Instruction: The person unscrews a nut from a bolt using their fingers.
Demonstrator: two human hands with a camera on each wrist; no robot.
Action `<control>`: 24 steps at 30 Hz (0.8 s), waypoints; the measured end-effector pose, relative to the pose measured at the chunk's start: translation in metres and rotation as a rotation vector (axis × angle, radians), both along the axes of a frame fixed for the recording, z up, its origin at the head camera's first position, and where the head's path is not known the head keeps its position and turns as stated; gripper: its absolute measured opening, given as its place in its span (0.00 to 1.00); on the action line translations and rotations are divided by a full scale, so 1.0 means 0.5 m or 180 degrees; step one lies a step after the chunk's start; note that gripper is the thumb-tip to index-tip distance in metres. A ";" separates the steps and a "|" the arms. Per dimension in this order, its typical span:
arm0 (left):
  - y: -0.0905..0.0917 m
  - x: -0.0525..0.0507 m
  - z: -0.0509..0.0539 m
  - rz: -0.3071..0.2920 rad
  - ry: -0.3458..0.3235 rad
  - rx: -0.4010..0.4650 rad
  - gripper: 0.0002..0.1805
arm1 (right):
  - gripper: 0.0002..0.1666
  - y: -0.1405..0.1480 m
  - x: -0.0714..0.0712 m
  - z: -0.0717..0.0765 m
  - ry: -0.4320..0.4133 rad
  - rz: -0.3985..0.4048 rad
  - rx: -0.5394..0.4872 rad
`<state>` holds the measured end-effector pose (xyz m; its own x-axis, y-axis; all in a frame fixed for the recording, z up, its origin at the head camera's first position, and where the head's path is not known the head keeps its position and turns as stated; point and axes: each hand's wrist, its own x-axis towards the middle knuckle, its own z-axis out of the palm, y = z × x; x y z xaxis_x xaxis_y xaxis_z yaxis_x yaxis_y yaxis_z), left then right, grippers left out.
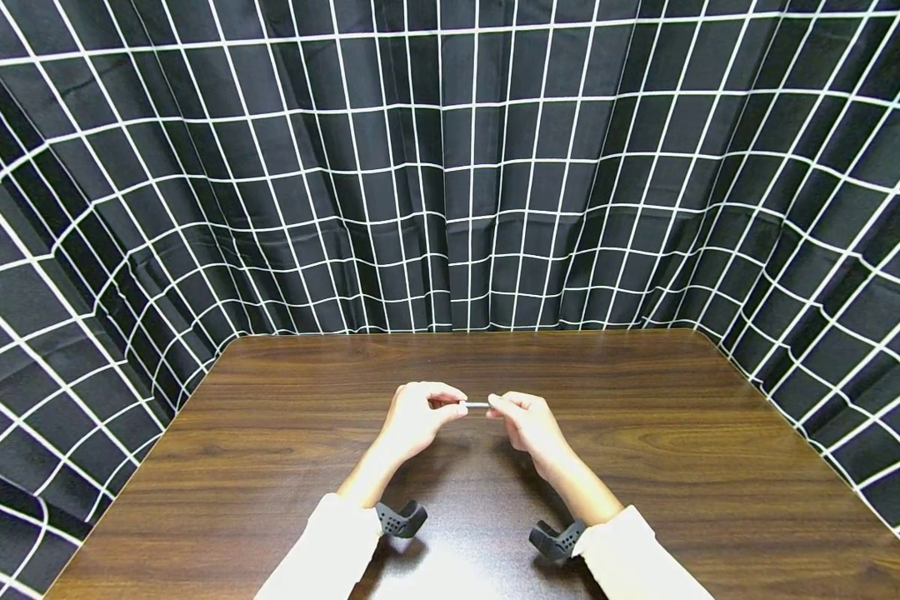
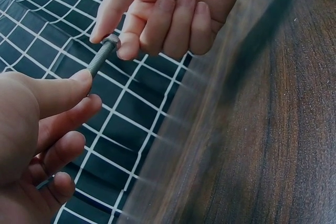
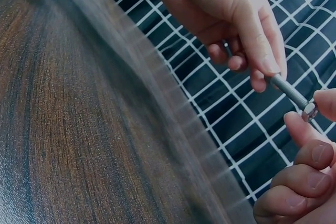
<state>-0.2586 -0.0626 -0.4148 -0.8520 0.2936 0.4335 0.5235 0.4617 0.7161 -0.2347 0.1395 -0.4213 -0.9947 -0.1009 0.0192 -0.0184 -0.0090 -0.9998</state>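
A grey threaded bolt (image 1: 477,405) is held level between the two hands above the table. My left hand (image 1: 414,418) pinches its shank between thumb and fingers; the other fingers curl loosely in the left wrist view. At the opposite end, my right hand (image 1: 528,425) has thumb and index finger on either side of a hex piece (image 3: 310,110), its remaining fingers curled in. Whether that piece is a nut or the bolt's head, I cannot tell. Between the left fingers, a small shiny spot (image 3: 227,46) shows in the right wrist view.
Beneath the hands lies a brown wood-grain table (image 1: 285,467), with glare at its front edge. A black curtain with a white grid (image 1: 465,183) hangs behind it and along both sides. Dark wrist mounts (image 1: 402,520) sit at both cuffs.
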 end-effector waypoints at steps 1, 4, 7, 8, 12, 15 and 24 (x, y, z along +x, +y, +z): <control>0.000 0.000 0.000 0.0000 -0.0017 0.0006 0.06 | 0.14 0.000 -0.001 -0.001 0.0017 -0.0001 -0.0002; -0.001 0.000 -0.001 0.0007 -0.0054 0.0015 0.06 | 0.11 -0.001 -0.001 -0.003 0.0061 -0.0001 -0.0018; -0.001 -0.001 -0.001 0.0016 -0.0062 0.0010 0.06 | 0.09 -0.001 -0.001 -0.004 0.0078 0.0004 -0.0061; -0.002 -0.001 -0.001 0.0013 -0.0058 0.0010 0.06 | 0.09 -0.001 -0.001 -0.004 0.0092 0.0002 -0.0072; -0.002 -0.002 -0.001 0.0006 -0.0030 0.0010 0.07 | 0.09 -0.001 -0.001 -0.005 0.0121 -0.0027 -0.0094; -0.003 -0.002 -0.001 0.0006 -0.0033 0.0005 0.07 | 0.07 0.000 -0.002 -0.005 0.0119 -0.0036 -0.0097; -0.006 -0.002 0.002 -0.0011 -0.0044 0.0036 0.07 | 0.16 0.000 0.000 0.000 0.0162 0.0075 -0.0170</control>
